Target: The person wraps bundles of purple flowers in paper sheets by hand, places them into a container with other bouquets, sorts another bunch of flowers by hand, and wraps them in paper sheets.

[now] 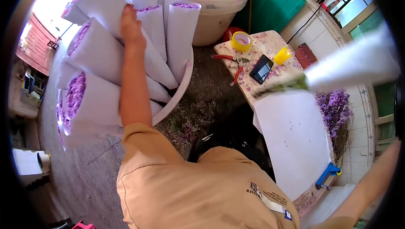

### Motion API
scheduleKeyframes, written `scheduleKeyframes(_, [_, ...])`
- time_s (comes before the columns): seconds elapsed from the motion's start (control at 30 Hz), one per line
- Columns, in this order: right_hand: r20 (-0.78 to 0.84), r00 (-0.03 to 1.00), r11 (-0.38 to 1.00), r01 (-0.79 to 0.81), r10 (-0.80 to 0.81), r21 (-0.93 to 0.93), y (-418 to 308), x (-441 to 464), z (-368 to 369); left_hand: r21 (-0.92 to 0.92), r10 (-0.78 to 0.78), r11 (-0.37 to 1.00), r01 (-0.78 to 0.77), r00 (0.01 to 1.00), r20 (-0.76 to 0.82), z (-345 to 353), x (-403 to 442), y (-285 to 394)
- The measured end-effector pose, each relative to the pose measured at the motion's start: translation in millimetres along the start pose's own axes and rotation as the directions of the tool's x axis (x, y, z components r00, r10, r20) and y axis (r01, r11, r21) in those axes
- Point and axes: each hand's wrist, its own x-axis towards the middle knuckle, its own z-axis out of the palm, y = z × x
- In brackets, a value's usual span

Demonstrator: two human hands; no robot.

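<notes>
My left hand (132, 28) lies against the paper of a white-wrapped bundle (105, 9), fingers pointing away from me. Purple flower heads show at the ends of several such bundles, packed in a round pale tub (182, 96). My right forearm (373, 182) rises at the right edge; the hand itself is out of view. Above it hangs another white-wrapped bundle (358, 66), blurred, with green stems (287, 85) pointing left. It is over the upper part of a stack of white paper (293, 144); what holds it is not visible.
A low table (270, 39) bears yellow tape (241, 41), red-handled pliers (239, 60), a phone (261, 68) and a yellow roll (282, 55). Loose purple flowers (335, 111) and a blue tool (327, 176) are beside the paper. Behind stands a large bin (215, 14); plant scraps (190, 115) litter the floor.
</notes>
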Motion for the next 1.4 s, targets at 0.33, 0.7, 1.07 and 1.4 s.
scheduleKeyframes(0.33, [0.199,0.975,0.942,0.03,-0.102,0.335,67.7,-22.2,265.8,0.007,0.017,1.0,-0.019,0.971,0.239,-18.3,-42.1,14.4])
scheduleKeyframes(0.7, [0.623,0.683,0.915,-0.378,0.38,-0.144,233.0,-143.4,339.0,0.06,0.183,0.974,-0.22,0.91,0.373,-25.1,-57.9,-11.3])
scheduleKeyframes(1.07, [0.459,0.531,0.674,-0.699,0.713,-0.239,246.2,-221.3,129.0,0.797,0.286,0.355,-0.489,0.868,0.405,23.3,-80.2,-80.6])
scheduleKeyframes(1.4, [-0.011,0.5,0.476,-0.831,0.866,-0.289,169.7,-495.2,28.9,0.567,0.442,0.367,-0.737,0.675,0.591,58.4,-155.2,-69.0])
